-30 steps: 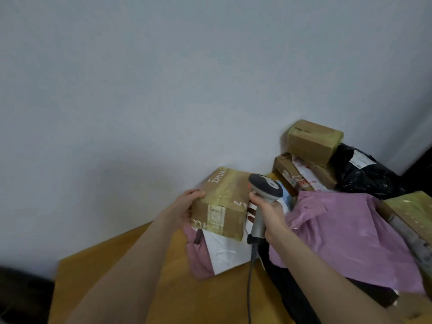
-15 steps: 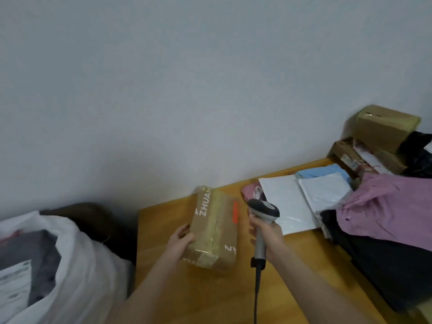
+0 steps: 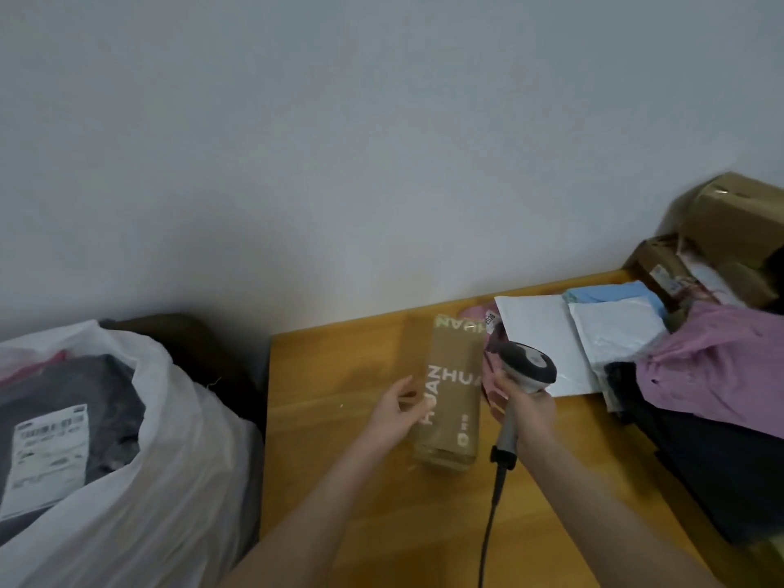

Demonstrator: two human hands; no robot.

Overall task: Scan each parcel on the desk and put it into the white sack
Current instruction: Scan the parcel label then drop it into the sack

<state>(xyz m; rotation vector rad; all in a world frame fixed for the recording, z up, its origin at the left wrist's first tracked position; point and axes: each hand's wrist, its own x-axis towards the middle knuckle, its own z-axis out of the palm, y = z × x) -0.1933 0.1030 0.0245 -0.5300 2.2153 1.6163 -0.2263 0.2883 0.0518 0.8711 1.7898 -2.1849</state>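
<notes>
Pale plain wall backs a smooth honey-coloured wooden worktop [image 3: 339, 418]. On it stands the long brown tape-wrapped cardboard parcel [image 3: 454, 401], left hand [image 3: 396, 411] loosely curled on its side, right hand [image 3: 524, 411] closed round the grey corded handheld scanner [image 3: 528, 371]. Judged stiff, light, slick-taped: grip the long edges. Crinkly white plastic sack [image 3: 169, 481] gapes left.

The brown box [image 3: 454, 392] has been brought away from the pile of parcels [image 3: 712, 333] and turned, so a long side with big white letters is now seen. It is held by the left hand [image 3: 396, 411]. The scanner [image 3: 526, 375] has been moved along with it in the right hand [image 3: 526, 411]. The white sack [image 3: 140, 481] has come into sight.
</notes>
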